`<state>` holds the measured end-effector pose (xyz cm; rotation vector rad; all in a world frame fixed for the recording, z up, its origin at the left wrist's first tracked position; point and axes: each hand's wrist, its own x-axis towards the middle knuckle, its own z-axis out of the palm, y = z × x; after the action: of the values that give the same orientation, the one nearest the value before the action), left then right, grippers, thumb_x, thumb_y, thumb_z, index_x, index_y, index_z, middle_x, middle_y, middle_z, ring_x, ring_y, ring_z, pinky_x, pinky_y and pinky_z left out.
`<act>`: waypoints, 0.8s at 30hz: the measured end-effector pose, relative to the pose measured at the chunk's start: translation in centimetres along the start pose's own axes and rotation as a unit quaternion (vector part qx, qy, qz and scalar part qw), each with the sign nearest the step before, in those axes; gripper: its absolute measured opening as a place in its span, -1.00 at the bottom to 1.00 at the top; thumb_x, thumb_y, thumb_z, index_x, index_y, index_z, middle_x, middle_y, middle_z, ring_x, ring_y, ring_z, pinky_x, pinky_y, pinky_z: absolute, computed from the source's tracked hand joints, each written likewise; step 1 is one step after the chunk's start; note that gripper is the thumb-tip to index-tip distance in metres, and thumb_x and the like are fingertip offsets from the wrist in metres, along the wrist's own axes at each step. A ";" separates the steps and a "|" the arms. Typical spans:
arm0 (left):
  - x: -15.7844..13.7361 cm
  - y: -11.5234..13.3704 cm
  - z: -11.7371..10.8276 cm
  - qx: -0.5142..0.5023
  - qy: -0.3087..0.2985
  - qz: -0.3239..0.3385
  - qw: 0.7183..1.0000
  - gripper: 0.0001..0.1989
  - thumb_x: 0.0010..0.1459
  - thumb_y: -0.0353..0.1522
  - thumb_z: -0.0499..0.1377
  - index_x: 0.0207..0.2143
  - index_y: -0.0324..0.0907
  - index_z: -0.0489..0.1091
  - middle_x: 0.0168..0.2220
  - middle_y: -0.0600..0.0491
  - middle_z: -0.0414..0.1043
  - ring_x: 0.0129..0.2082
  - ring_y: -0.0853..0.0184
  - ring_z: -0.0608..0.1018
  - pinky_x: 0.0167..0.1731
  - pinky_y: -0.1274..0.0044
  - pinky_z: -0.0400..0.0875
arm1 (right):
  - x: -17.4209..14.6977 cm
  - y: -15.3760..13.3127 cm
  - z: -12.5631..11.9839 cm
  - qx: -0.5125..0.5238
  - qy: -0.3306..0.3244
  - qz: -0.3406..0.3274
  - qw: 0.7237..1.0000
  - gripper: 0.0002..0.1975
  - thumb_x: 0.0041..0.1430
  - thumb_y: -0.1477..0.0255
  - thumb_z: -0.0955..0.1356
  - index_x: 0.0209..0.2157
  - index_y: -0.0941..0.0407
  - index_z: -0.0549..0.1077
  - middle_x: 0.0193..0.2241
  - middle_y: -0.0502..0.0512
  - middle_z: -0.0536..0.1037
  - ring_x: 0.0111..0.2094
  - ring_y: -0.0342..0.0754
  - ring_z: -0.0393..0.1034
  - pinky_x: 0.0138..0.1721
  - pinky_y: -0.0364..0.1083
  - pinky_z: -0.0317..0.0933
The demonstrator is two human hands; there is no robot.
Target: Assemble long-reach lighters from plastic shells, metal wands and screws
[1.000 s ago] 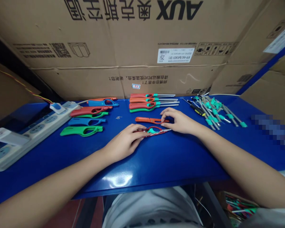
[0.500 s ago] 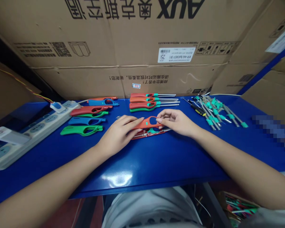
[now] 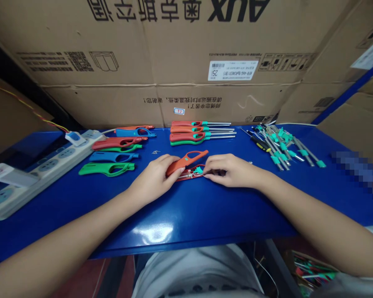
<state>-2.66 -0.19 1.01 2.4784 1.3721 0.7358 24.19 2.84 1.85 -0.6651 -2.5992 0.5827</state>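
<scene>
You wear a light grey shirt [image 3: 202, 267] of soft cloth that wrinkles into broad folds across your front, darker in the creases and paler where light catches it. A row of dark, blocky print [image 3: 200, 288] runs low on it, cut off by the bottom edge, so the lettering cannot be read. Your right sleeve [image 3: 351, 286] is a matching grey, loose and only partly in view. Dark cloth [image 3: 139, 267] shows beside the shirt on your left; which garment it is cannot be told. Your forearms, wrists, left hand [image 3: 157, 176] and right hand [image 3: 236, 171] are bare, the fingers [image 3: 216, 157] slender.
</scene>
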 end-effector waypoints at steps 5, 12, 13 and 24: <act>-0.1 -0.1 0.2 0.001 -0.010 0.009 1.000 -0.68 0.32 -0.27 0.13 0.01 -0.29 0.43 -0.05 -0.12 0.53 -0.07 0.15 0.58 -0.02 0.34 0.47 | 0.0 0.3 0.0 -0.010 0.021 -0.004 1.000 -0.84 0.27 0.47 0.34 -0.21 0.13 0.59 -0.25 0.14 0.61 -0.27 -0.06 0.50 -0.18 -0.08 0.37; -0.1 -0.3 0.2 -0.005 -0.013 0.007 1.000 -0.69 0.28 -0.26 0.17 -0.01 -0.25 0.44 -0.05 -0.11 0.54 -0.09 0.14 0.58 -0.04 0.34 0.48 | -0.1 0.0 -0.6 -0.067 0.008 0.009 0.998 -0.79 0.30 0.45 0.32 -0.15 0.11 0.60 -0.16 0.15 0.60 -0.17 -0.02 0.52 -0.12 -0.05 0.38; -0.1 -0.3 0.2 -0.007 -0.014 0.006 1.000 -0.69 0.28 -0.26 0.17 -0.02 -0.25 0.45 -0.06 -0.11 0.54 -0.09 0.14 0.59 -0.05 0.34 0.48 | -0.2 -0.1 -0.6 -0.076 0.006 0.015 0.997 -0.79 0.30 0.44 0.33 -0.14 0.10 0.60 -0.13 0.15 0.60 -0.15 0.00 0.52 -0.11 -0.04 0.38; 0.0 0.4 0.2 -0.031 -0.027 -0.016 0.999 -0.66 0.23 -0.23 0.19 -0.04 -0.26 0.50 -0.09 -0.08 0.58 -0.12 0.15 0.60 -0.02 0.34 0.48 | -0.2 0.3 -0.4 -0.087 0.002 0.032 0.996 -0.74 0.31 0.38 0.34 -0.03 0.07 0.57 -0.03 0.13 0.56 -0.08 0.00 0.51 -0.02 -0.03 0.37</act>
<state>-2.28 -0.42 0.95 2.4058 1.3451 0.6881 24.66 3.08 1.98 -0.8070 -2.6532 0.3749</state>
